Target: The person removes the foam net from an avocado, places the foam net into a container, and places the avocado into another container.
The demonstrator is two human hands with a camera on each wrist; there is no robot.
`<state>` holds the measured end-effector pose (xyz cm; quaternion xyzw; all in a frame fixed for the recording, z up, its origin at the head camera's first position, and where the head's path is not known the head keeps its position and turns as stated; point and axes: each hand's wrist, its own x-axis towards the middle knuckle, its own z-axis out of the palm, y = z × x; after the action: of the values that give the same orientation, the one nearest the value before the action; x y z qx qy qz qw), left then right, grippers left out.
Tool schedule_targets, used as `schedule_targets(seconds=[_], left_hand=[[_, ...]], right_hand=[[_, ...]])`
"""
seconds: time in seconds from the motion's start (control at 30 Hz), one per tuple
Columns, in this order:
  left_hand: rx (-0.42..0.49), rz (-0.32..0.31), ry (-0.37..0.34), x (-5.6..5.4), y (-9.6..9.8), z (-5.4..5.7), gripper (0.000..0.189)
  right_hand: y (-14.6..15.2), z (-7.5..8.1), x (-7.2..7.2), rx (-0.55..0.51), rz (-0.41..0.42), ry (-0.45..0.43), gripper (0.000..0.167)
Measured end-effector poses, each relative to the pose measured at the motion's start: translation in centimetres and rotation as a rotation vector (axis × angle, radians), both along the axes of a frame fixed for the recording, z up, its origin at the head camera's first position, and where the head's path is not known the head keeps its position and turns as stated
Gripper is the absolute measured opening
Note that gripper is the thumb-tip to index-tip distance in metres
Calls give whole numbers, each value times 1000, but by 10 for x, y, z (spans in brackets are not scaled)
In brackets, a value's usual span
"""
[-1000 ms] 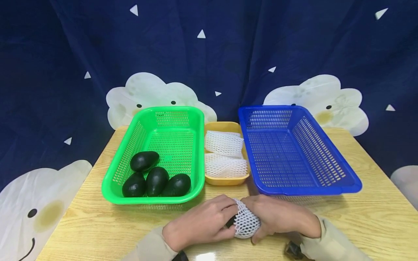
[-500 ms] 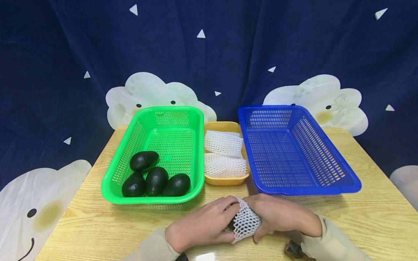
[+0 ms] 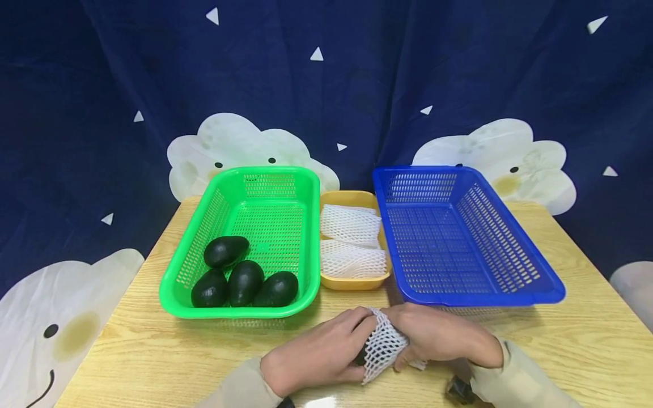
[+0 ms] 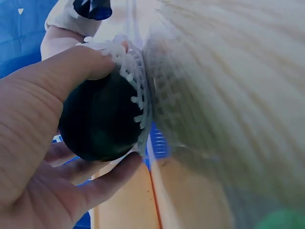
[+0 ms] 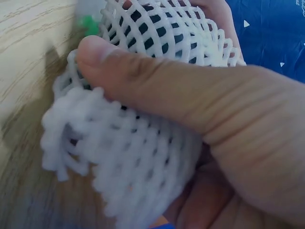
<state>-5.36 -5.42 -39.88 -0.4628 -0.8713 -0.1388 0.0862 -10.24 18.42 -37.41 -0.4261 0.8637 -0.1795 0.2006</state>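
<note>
Close over the front of the table, both hands meet at a dark green avocado [image 4: 102, 119] partly inside a white foam net sleeve [image 3: 384, 344]. My left hand [image 3: 323, 350] grips the avocado's bare end, thumb on top and fingers beneath in the left wrist view. The net's edge runs along the fruit near that thumb. From the other side, my right hand [image 3: 441, 335] holds the net, its thumb [image 5: 128, 71] pressing across the mesh. In the right wrist view, dark skin shows through the stretched mesh, and a loose end of net [image 5: 128, 157] hangs past the thumb.
A green basket [image 3: 168, 292] at left holds several avocados [image 3: 246, 283]. Between it and a blue basket [image 3: 548, 292] at right stands a yellow tray [image 3: 357, 283] with folded foam nets [image 3: 352, 258]. A dark curtain hangs behind the wooden table [image 3: 127, 351].
The net's near edge has slid toward my left hand and slightly down, and a loose end of net now shows beyond the right thumb. The baskets and tray have not moved.
</note>
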Motion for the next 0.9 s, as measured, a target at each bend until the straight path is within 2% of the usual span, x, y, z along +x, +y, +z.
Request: schedule_targets(seconds=[0.33,0.6,0.83,0.9], left_hand=[[6,-1,20,1,1,-1,66],[-3,3,-28,1,1,0,68],[-14,8,110,2,1,-1,58],[-17,12,127,2,1,-2,57]], right_hand=[[1,-3,-2,-25,-16,-32,46],[1,-2,-1,-56,-8,-25,37],[1,-6,0,-106,62,58,21],[1,-7,1,-116,69,61,19]])
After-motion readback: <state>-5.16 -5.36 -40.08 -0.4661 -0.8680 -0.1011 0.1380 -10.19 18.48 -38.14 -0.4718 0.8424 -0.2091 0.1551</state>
